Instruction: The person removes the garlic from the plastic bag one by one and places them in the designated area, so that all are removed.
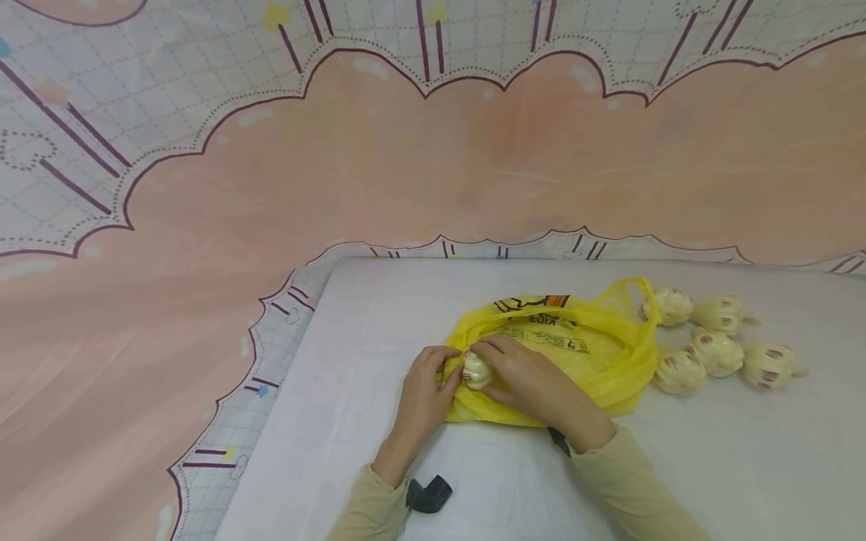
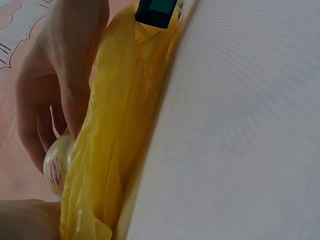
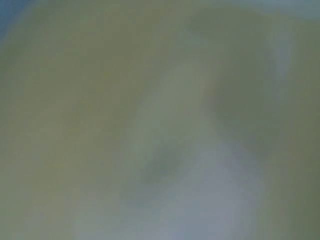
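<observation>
A yellow plastic bag (image 1: 595,379) lies on its side on the white table, its mouth spread open. At its left edge my left hand (image 1: 425,387) pinches the bag's rim, thumb close to a pale garlic bulb (image 1: 476,370). That garlic bulb is held between the fingers and thumb of my right hand (image 1: 534,379), over the bag's left part. In the left wrist view the right hand (image 2: 65,65) reaches down to the garlic bulb (image 2: 57,167), and yellow plastic (image 2: 117,130) covers part of it. The right wrist view is too blurred to read.
Several more garlic bulbs (image 1: 717,353) lie grouped on the table right of the bag, the nearest ones by its edge. A white table (image 1: 352,330) runs back to a patterned pink curtain (image 1: 473,165). A black wrist device (image 1: 429,494) sits by the left sleeve.
</observation>
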`<state>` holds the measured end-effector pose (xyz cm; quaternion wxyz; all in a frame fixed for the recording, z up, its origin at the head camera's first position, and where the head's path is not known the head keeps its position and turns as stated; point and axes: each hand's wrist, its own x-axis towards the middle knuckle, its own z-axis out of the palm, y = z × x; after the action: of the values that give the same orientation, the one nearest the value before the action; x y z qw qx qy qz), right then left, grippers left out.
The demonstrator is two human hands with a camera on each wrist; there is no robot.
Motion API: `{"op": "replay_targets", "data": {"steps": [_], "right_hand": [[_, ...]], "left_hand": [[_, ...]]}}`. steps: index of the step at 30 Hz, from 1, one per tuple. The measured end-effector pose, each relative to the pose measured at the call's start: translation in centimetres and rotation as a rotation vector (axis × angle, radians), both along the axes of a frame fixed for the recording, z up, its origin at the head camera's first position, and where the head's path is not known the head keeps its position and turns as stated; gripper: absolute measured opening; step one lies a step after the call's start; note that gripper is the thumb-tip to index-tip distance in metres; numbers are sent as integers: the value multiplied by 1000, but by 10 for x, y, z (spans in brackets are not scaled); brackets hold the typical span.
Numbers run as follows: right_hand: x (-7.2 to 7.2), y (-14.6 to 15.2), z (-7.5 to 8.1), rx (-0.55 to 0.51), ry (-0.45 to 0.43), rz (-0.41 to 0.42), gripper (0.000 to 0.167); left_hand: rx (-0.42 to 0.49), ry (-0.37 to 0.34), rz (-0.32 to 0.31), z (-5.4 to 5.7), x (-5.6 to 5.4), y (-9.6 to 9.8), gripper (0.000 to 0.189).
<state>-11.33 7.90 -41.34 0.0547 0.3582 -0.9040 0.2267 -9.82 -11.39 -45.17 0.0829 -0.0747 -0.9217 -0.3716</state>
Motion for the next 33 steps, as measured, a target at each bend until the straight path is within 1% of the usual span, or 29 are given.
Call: {"op": "replay_targets", "data": {"steps": [11, 18, 27, 33], "right_hand": [[2, -2, 2, -9, -36, -9, 53], [2, -2, 1, -13, -4, 2, 53], [2, -2, 0, -32, -24, -33, 54], [2, -3, -1, -47, -16, -29, 53]], "left_hand": [[0, -1, -5, 1, 0, 0, 22], [3, -2, 1, 0, 1, -1, 22], [7, 6, -3, 0, 0, 0, 22], [-2, 3, -1, 1, 0, 0, 22]]}}
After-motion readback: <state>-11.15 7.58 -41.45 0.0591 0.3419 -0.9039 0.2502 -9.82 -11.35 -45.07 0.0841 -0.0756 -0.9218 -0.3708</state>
